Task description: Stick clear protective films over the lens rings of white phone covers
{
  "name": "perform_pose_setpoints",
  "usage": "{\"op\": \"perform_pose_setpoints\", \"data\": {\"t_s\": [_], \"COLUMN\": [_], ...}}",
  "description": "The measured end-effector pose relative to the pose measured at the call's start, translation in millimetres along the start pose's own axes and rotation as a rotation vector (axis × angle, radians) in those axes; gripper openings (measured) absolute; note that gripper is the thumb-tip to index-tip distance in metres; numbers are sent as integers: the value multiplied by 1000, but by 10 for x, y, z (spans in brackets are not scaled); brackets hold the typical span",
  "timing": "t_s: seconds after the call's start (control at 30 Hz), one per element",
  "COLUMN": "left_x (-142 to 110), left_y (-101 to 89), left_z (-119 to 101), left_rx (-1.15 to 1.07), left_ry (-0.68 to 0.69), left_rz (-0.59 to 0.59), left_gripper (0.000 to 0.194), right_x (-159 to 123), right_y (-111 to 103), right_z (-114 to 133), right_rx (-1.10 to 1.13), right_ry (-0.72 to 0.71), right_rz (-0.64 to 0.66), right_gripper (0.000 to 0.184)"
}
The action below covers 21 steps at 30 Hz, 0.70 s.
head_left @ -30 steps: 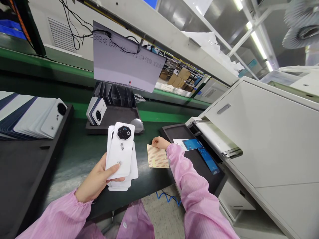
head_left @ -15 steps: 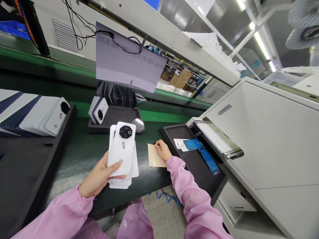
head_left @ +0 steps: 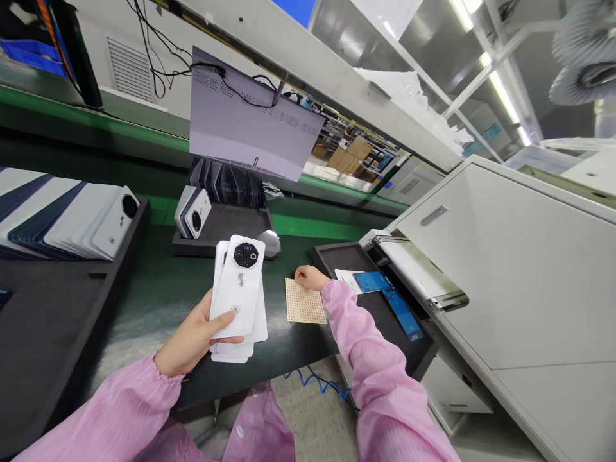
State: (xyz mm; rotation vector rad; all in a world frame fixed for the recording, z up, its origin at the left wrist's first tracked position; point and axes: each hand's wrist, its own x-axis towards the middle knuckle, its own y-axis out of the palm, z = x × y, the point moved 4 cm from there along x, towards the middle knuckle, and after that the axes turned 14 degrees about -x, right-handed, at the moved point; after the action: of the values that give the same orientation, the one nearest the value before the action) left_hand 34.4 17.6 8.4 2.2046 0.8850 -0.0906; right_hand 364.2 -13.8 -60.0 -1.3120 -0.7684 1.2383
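My left hand (head_left: 195,333) grips a white phone back panel (head_left: 237,292), thumb on its face and fingers beneath. That panel carries a black camera print and dark lettering. More white panels (head_left: 260,324) lie fanned out under it; whether the hand holds some of these too, I cannot tell. To the right, a yellowish sheet of small red-marked stickers (head_left: 305,307) rests on the dark green bench. At the sheet's upper edge is my right hand (head_left: 310,278), its fingertips pinched together. Anything between those fingertips is too small to make out.
On the left, a black tray (head_left: 52,301) holds a long row of white and dark panels (head_left: 72,215). A smaller black tray (head_left: 221,224) with upright panels stands at the back. Blue-faced panels (head_left: 402,314) lie in the right tray (head_left: 356,321), beside a white cabinet (head_left: 520,256).
My right hand has shifted slightly up and left along the sticker sheet, uncovering more of its right side. My left hand keeps its hold on the panel.
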Motion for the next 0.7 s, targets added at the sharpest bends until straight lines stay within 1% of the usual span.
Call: {"op": "perform_pose_setpoints", "data": {"t_s": [0.07,0.13,0.23,0.3,0.4,0.57,0.7], "left_x": [4,3,-5,-7,0,19,27], "left_y": [-12,-13,0,3,-7,-24,-28], "left_z": [6,4,0,5,23,43,58], "left_rx": [-5,-7,-3,4,10,4,-3], "left_ry": [4,-1,-20,-26,-16,-7,-5], "left_rz": [10,16,17,11,7,17,27], "left_gripper": [53,53,52,52,53,53,51], "right_x": [-26,-96,-237,-314,-369,-385,-429], "right_y": [-16,-21,-1,30,75,81,64], "right_z": [35,96,198,251,291,285,250], "right_rx": [-32,-67,-113,-133,-145,-120,-50], "right_ry": [-20,-35,-39,-38,-43,-60,-57], "right_rz": [-23,-79,-200,-273,-346,-403,-424], "right_gripper": [26,24,11,15,20,18,17]}}
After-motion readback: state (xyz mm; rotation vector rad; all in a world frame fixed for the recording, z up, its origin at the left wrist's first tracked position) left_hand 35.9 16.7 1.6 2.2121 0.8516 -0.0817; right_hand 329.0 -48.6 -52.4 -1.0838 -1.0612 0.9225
